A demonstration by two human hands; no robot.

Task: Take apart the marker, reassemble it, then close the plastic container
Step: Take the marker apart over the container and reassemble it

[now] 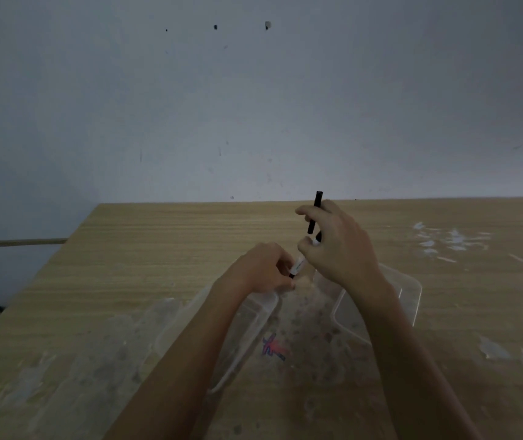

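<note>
My right hand (333, 246) holds a thin black rod (315, 212), a part of the marker, which points upward above the table. A small white and black piece shows at its fingertips. My left hand (263, 268) grips the white marker body (298, 266) just below and to the left, tilted toward the right hand. The two parts are apart. A clear plastic container (410, 293) lies on the table under my right wrist. What looks like its clear lid (263, 315) lies under my left forearm.
The wooden table (158, 249) has pale worn patches and a red and blue scribble (274, 346) between my forearms. A grey wall rises directly behind the far edge. The table's left edge runs diagonally toward me.
</note>
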